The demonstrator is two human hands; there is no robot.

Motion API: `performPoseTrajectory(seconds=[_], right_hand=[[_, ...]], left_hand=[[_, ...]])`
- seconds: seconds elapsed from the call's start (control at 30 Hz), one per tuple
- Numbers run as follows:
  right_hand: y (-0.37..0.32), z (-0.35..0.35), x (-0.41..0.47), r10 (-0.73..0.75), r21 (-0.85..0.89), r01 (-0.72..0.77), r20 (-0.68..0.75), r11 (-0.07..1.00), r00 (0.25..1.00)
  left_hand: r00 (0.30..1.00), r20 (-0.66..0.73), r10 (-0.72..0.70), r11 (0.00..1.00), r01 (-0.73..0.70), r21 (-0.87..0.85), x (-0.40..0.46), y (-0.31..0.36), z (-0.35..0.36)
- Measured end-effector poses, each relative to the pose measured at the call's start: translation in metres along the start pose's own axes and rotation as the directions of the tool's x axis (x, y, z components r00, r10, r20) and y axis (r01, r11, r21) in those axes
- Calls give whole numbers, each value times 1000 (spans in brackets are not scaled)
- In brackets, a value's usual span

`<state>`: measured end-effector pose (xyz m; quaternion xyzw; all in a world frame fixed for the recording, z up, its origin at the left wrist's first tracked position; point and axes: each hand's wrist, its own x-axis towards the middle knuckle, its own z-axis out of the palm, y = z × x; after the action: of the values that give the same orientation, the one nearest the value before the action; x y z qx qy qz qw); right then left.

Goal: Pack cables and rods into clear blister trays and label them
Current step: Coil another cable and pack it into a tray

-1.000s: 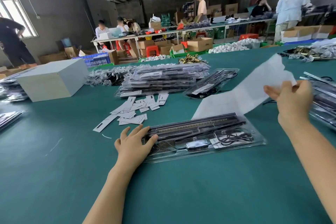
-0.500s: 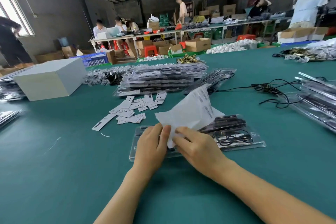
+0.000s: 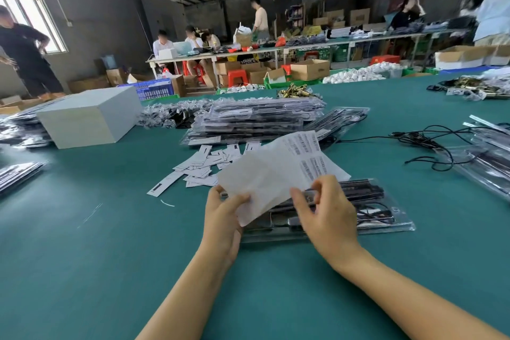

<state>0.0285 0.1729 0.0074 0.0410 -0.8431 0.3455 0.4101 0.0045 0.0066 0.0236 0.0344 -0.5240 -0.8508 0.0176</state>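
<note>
A clear blister tray (image 3: 386, 218) holding dark rods and a coiled black cable lies on the green table just in front of me. Above its left half I hold a white label sheet (image 3: 273, 174) with printed barcode labels near its upper right. My left hand (image 3: 223, 218) pinches the sheet's lower left edge between thumb and fingers. My right hand (image 3: 325, 210) pinches the sheet's lower right part with thumb and forefinger. The sheet hides much of the tray's left end.
Loose white label strips (image 3: 204, 165) lie behind my left hand. A stack of packed trays (image 3: 254, 121) sits further back, a white box (image 3: 85, 119) at the left. Loose black cables (image 3: 425, 143) and more trays (image 3: 485, 165) lie right. People work at far tables.
My right hand brought the label sheet from the right to over the tray. My left hand left the tray's end and took the sheet; both hands now pinch it, raised slightly.
</note>
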Motion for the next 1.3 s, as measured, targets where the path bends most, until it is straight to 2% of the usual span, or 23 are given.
performPoseTrajectory(seconds=[0.07, 0.13, 0.23, 0.3, 0.33, 0.4, 0.53, 0.67, 0.77, 0.83, 0.9, 0.97, 1.03, 1.17, 1.3], right_hand=[[6, -4, 7, 276, 178, -295, 123, 939, 953], [11, -5, 16, 459, 421, -535, 275, 733, 845], [14, -7, 28, 534, 649, -613, 354, 451, 768], [16, -11, 33, 558, 694, -628, 383, 351, 736], [17, -13, 36, 559, 684, -637, 390, 357, 732], [19, -17, 38, 527, 617, -623, 365, 480, 767], [16, -20, 35, 404, 502, -524, 334, 688, 851], [14, -13, 24, 269, 372, -380, 316, 847, 910], [16, -8, 19, 227, 222, -294, 284, 930, 932], [18, -7, 18, 219, 54, -246, 301, 968, 928], [17, -7, 16, 173, -186, -125, 270, 975, 947], [13, -8, 14, 18, -369, 46, 169, 928, 985], [10, -9, 12, -157, -478, 176, 81, 860, 984], [5, -3, 7, -397, -332, 392, 55, 858, 916], [1, -1, 2, -426, -209, 449, 147, 869, 893]], left_hand=[[994, 84, -64, 993, 72, -94, 1, 2, -1], [986, 152, -73, 994, 84, -64, 0, 0, 0], [982, 185, -43, 997, 30, 73, -3, -4, 3], [983, 181, 8, 998, -21, 67, -4, -3, 3], [987, 154, 39, 999, -44, 32, -2, -2, 2], [991, 109, 76, 997, -73, -35, 3, 0, -2], [980, 192, 55, 998, -52, -19, 5, 7, -5], [930, 367, -32, 986, -31, 165, -2, 1, 0], [931, 363, -33, 954, -79, 289, -5, -7, -1], [945, 328, -11, 933, -108, 343, -4, -10, -2], [957, 289, -7, 917, -109, 383, -4, -13, -2], [965, 262, -2, 911, -106, 397, -4, -15, -2], [966, 260, 7, 908, -115, 403, -5, -17, 0], [945, 325, 27, 888, -172, 427, -7, -19, 1], [919, 389, 68, 856, -254, 450, -9, -19, 3]])
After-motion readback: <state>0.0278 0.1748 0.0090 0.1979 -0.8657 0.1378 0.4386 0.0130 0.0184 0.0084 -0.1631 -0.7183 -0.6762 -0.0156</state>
